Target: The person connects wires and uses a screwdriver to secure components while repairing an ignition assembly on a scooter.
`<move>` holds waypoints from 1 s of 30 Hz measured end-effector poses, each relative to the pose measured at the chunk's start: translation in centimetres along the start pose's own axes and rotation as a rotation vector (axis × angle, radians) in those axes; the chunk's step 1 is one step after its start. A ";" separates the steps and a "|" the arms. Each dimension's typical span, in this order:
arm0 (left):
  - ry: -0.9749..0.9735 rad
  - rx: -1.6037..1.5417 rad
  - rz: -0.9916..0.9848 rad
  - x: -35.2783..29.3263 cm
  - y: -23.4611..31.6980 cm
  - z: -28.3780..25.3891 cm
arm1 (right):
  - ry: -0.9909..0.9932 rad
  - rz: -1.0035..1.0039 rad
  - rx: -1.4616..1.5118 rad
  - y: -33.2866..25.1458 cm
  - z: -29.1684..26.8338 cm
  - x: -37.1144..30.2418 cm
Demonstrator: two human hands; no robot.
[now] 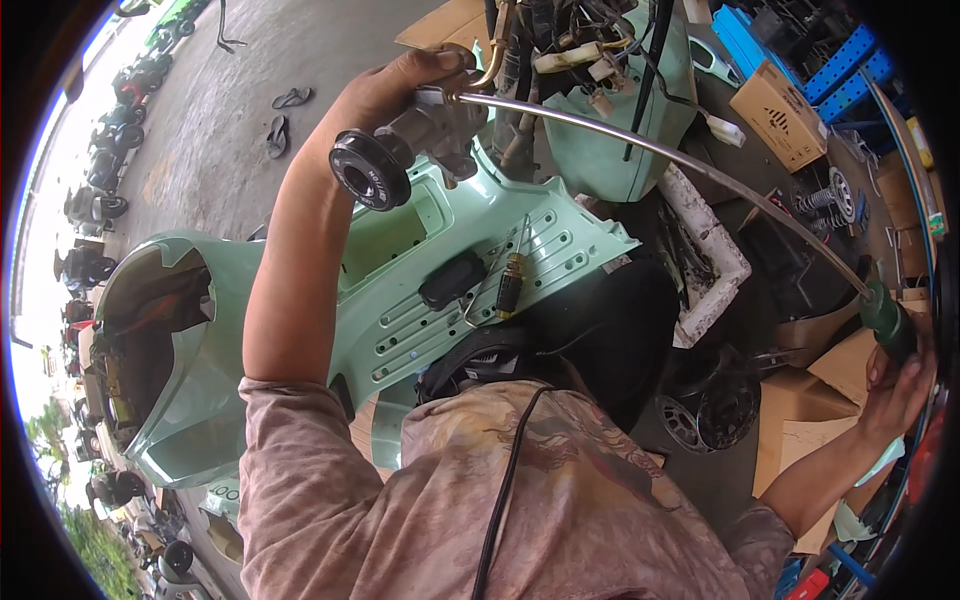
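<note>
A metal lock cylinder with a black round cap [372, 170] is held up in the left hand [395, 85], fingers wrapped around it, above a mint-green scooter panel [440, 300]. The right hand [895, 385] grips the green handle of a long screwdriver [885, 315] reaching to the cylinder

My left hand [385, 95] is up ahead on the lock cylinder [405, 145], above the scooter panel [450, 280]. A screwdriver [512, 278] lies on that panel, right of a small pad [452, 279]. A long rod [660, 155] runs from the cylinder rightward to my right hand [895, 385], above cardboard boxes [830, 395].
</note>
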State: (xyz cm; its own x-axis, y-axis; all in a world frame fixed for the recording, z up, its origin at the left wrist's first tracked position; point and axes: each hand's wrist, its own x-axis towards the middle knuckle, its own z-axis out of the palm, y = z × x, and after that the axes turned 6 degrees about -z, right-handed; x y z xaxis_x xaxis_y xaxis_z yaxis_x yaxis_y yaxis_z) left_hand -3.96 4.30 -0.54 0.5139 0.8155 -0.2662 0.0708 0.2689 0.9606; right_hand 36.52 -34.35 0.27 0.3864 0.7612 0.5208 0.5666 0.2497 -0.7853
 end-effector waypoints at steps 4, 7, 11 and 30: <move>-0.038 -0.081 0.038 0.8 -0.9 -0.6 | -0.002 0.064 0.093 -0.3 3.6 1.3; -0.052 -0.054 0.018 0.9 -0.6 -1.1 | 0.070 -0.066 -0.141 -0.5 4.3 0.7; 0.012 -0.004 0.020 0.1 -0.4 0.0 | 0.035 0.121 -0.053 -0.6 3.0 0.8; -0.113 -0.006 0.059 0.7 -0.9 -1.1 | 0.005 0.063 0.071 0.4 2.3 0.1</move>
State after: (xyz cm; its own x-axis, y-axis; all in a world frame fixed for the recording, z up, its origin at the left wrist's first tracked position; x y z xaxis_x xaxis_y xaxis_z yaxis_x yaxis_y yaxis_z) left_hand -4.61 5.22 -1.65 0.6098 0.7674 -0.1982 0.0329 0.2254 0.9737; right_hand 35.11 -32.74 -0.77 0.4232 0.7739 0.4712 0.4882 0.2434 -0.8381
